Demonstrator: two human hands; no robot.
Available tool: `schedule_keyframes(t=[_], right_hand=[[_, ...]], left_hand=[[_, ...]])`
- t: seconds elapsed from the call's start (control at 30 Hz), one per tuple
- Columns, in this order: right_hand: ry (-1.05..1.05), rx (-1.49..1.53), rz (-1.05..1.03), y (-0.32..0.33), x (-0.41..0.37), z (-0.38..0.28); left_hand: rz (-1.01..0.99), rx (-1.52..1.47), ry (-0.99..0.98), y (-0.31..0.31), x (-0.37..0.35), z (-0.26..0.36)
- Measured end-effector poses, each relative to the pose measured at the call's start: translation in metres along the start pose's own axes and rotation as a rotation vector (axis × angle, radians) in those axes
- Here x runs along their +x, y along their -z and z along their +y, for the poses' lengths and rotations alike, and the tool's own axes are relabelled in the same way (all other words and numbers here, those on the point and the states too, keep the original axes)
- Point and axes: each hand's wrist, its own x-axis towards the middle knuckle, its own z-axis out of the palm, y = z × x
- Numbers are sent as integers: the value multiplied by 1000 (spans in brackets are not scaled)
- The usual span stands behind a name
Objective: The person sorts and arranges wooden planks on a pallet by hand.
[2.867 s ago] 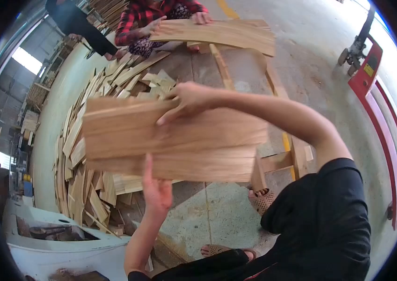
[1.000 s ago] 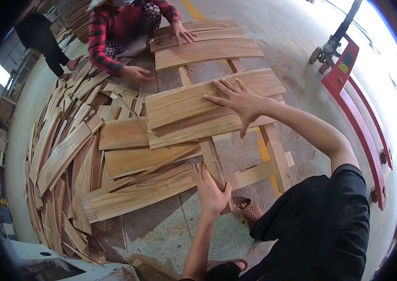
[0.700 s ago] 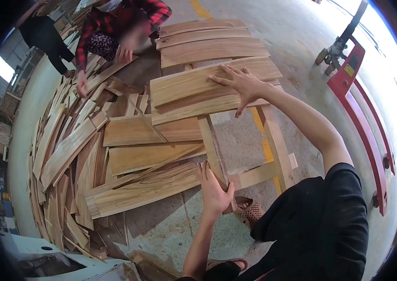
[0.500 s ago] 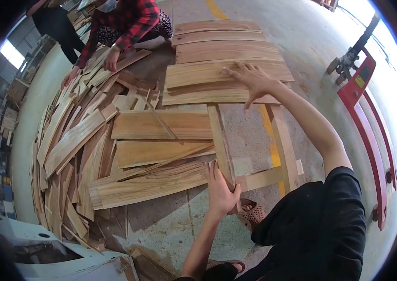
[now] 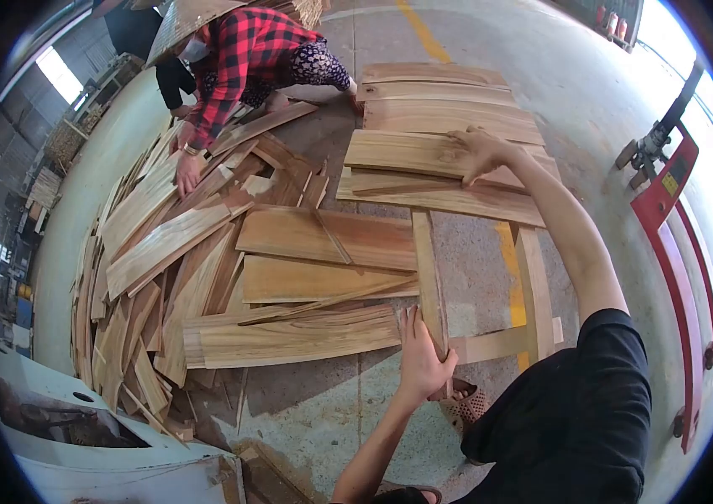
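My left hand (image 5: 423, 357) is wrapped round the near end of a long wooden rail (image 5: 428, 277) of a pallet-like frame. Farther off, my right hand (image 5: 482, 154) grips the edge of a light board (image 5: 398, 151), its fingers bent over it. That board lies on top of another wide board (image 5: 449, 197), and more boards (image 5: 449, 116) rest side by side across the frame beyond. A second rail (image 5: 533, 294) and a crosspiece (image 5: 495, 345) show at the near end.
A heap of loose offcuts (image 5: 167, 244) spreads at the left, beside several flat boards (image 5: 323, 235). A co-worker in a checked shirt (image 5: 243, 59) reaches into the heap. A red pallet jack (image 5: 667, 244) stands at right, a pale machine (image 5: 113, 462) at lower left.
The view has shifted, so the scene sits further right and lower. My right hand has gone from lying spread on the board to gripping its edge. The co-worker's arms have moved over the heap.
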Motion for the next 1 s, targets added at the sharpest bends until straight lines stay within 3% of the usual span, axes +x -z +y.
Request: schedule_keyframes(t=[0.23,0.3,0.4,0.47,0.53,0.6,0.67,1.0], right_hand=[[-17,-173,85,3,-80,-44],[12,-166,56,7,-111,-65],[62,-175,42,3,-150,-91],[28,-150,-37,3,-169,-119],[0,-138,-83,-2,-174,-131],[-23,-131,-91,-19,-176,-133],[-34,-98,-119,-24,-177,-139],[15,-154,-48,-25,-156,-110]], left_hand=[[-4,18,2,5,2,3],[-18,60,20,12,3,9],[44,-123,70,10,4,-4],[63,-41,57,6,1,-7],[75,-95,-2,-3,1,-8],[-23,-271,125,-8,2,-13],[-5,-307,35,3,11,3],[-57,-393,148,1,5,-6]])
